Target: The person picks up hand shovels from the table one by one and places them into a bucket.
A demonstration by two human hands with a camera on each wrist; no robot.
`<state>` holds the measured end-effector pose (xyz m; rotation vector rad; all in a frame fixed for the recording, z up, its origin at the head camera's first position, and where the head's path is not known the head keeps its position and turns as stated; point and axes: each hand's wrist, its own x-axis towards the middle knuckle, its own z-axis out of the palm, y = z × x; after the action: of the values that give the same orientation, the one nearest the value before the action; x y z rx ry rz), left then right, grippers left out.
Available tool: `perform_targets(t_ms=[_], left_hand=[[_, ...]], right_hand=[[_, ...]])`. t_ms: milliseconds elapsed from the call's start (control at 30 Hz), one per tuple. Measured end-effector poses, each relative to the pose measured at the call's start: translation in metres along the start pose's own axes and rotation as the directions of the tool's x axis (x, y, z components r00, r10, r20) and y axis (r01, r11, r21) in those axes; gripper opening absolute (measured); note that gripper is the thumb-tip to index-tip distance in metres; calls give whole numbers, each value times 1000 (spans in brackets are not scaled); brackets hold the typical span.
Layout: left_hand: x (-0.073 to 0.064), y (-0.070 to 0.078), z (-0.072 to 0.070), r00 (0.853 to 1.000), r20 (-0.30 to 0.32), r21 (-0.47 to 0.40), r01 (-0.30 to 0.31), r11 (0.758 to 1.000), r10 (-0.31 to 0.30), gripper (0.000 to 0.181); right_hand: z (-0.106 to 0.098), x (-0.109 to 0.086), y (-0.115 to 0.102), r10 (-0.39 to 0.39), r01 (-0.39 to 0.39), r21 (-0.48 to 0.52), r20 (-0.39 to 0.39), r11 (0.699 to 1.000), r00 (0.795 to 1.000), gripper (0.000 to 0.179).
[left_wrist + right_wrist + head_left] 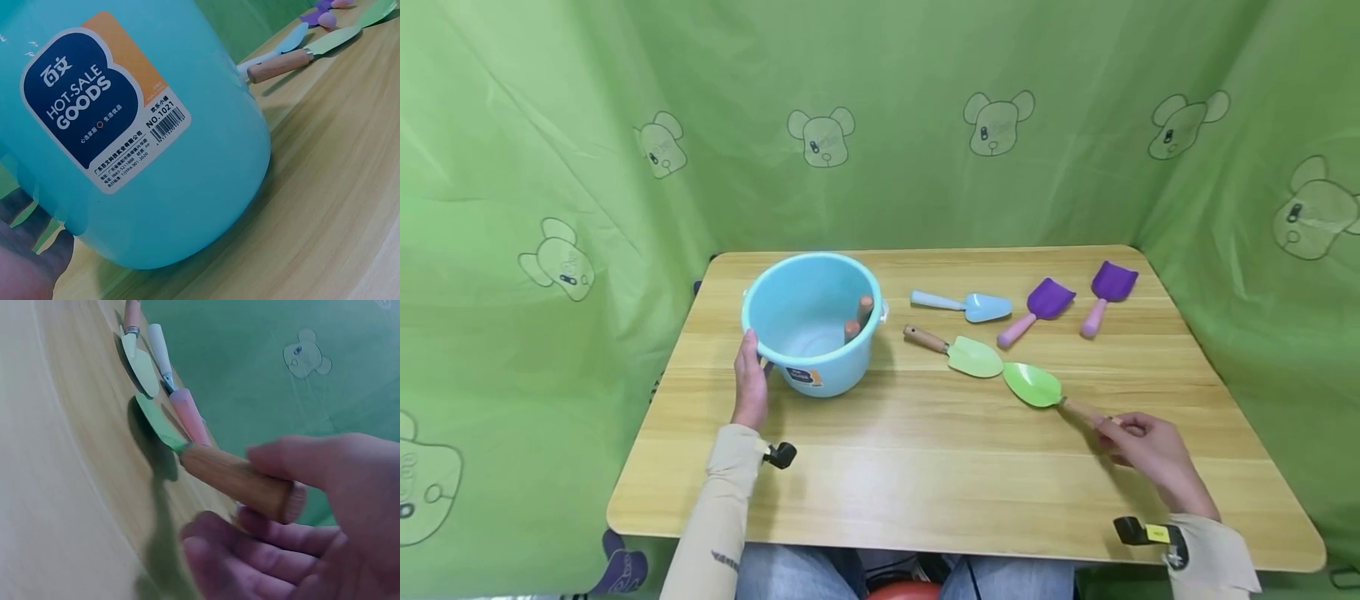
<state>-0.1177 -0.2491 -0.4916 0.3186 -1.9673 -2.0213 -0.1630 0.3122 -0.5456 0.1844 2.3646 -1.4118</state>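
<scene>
My right hand [1146, 450] pinches the wooden handle of a bright green trowel [1032, 385] near its end. In the right wrist view, the handle [231, 478] lies between thumb and fingers, and a shadow shows under the blade. Its tip meets the tip of a pale green trowel [974, 357] in the head view. My left hand [751, 383] rests with fairly straight fingers against the near left side of a light blue bucket [842, 371], reaching up to the rim. Inside the bucket stand two wooden handles [865, 310]; whatever they belong to is hidden.
Behind the pale green trowel lies a light blue trowel [987, 307]. Two purple shovels with pink handles, one nearer [1049, 298] and one farther right [1114, 282], lie on the wooden table [925, 475]. A green curtain [910, 192] with mouse faces surrounds the table.
</scene>
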Motion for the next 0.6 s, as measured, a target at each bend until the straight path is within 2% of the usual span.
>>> perform_targets(t_ms=[100,200,333,433,533,600], left_hand=[[-1,1,-1,1000,3,5,1,1000,-1,61],[0,2,0,1000,0,9,7,1000,-7,61],[-1,2,0,1000,-9,12,15,1000,-15,62],[-1,1,1,1000,-7,16,7,1000,-6,63],[-1,1,1,1000,-2,15,-3,1000,3,63],[-1,1,0,1000,-1,10,0,1000,0,63]], right_hand=[[2,4,3,1,11,194,-62,981,998,45],[5,7,5,-1,51,387,-129,920,992,35],[10,13,4,32,101,577,-216,811,976,25],[13,17,1,64,141,688,-264,712,962,18],[15,21,0,88,182,766,-297,616,951,14],[16,22,-2,102,205,800,-314,564,944,14]])
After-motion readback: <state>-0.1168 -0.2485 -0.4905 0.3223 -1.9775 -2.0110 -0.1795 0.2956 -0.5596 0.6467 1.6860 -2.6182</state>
